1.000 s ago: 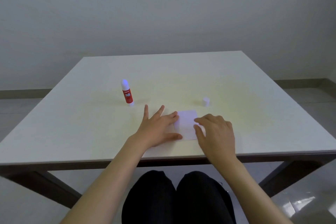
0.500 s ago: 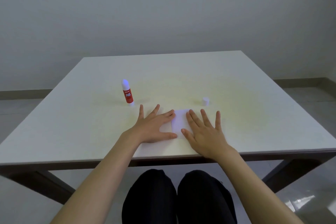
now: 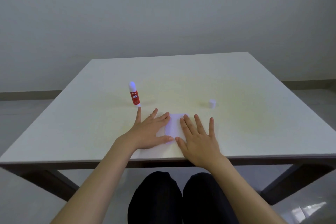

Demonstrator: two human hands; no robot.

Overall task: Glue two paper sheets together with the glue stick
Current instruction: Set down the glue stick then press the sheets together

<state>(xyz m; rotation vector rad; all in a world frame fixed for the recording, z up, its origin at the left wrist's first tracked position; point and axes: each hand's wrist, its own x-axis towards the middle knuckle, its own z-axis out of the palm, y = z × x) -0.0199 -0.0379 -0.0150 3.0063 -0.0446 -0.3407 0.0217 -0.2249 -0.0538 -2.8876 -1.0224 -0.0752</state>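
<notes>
A small white paper (image 3: 174, 125) lies flat near the table's front edge. My left hand (image 3: 149, 131) rests flat on its left part with fingers spread. Flat on its right part lies my right hand (image 3: 198, 136), fingers also spread. Only the strip of paper between the hands shows, so separate sheets cannot be told apart. The red glue stick (image 3: 134, 94) stands upright and uncapped behind my left hand, just beyond my little finger. Its white cap (image 3: 212, 103) stands apart, behind my right hand.
The white table (image 3: 181, 78) reaches back to a grey wall. Its front edge runs just under my wrists, with dark legs below. My knees in dark trousers (image 3: 178, 198) show under the table.
My right hand has gone from curled fingers at the paper's edge to lying flat with fingers spread on it. My left hand has stayed flat on the paper.
</notes>
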